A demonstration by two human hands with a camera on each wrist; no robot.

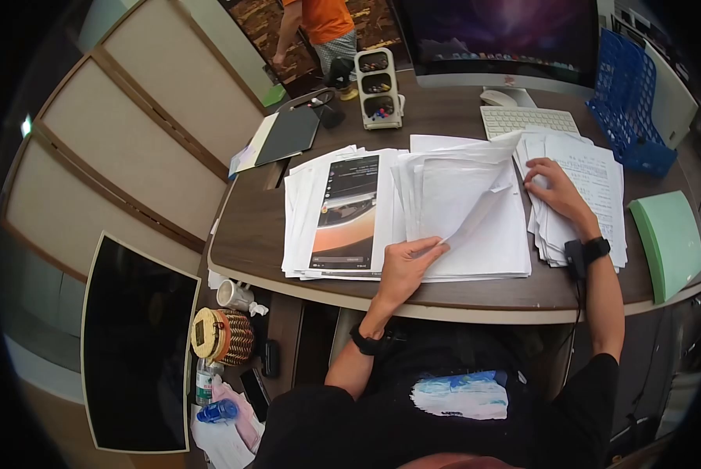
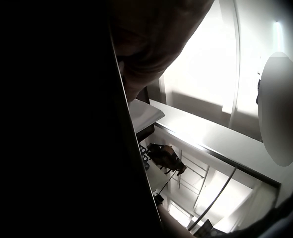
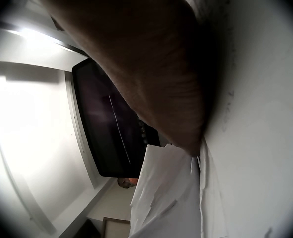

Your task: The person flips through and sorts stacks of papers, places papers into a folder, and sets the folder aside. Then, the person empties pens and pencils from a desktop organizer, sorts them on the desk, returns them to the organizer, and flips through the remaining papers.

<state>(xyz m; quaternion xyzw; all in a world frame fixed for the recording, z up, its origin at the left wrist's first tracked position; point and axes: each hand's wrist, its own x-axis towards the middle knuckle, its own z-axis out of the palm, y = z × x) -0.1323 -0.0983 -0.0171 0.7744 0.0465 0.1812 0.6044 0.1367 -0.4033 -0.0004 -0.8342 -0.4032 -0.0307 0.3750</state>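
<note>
My left hand [image 1: 403, 271] pinches the lower edge of a white paper sheet [image 1: 475, 223] between thumb and fingers. That sheet bows up and curls over the middle paper stack [image 1: 475, 262]. To the right, my right hand [image 1: 557, 189] rests on a stack of printed sheets [image 1: 597, 184], its fingers bent loosely near the stack's left edge. The right wrist view shows this hand [image 3: 156, 84] low over paper with handwriting. Left of the middle stack lies another pile, topped by a page with a dark and orange printed picture [image 1: 346, 211].
Behind the papers stand a keyboard [image 1: 528, 121], a monitor [image 1: 507, 39] and a pen holder [image 1: 378, 90]. A blue file rack [image 1: 628, 102] and green folder [image 1: 669, 244] are at the right. A mug [image 1: 234, 295] and woven basket [image 1: 229, 336] sit lower left. A person in orange [image 1: 327, 22] stands beyond.
</note>
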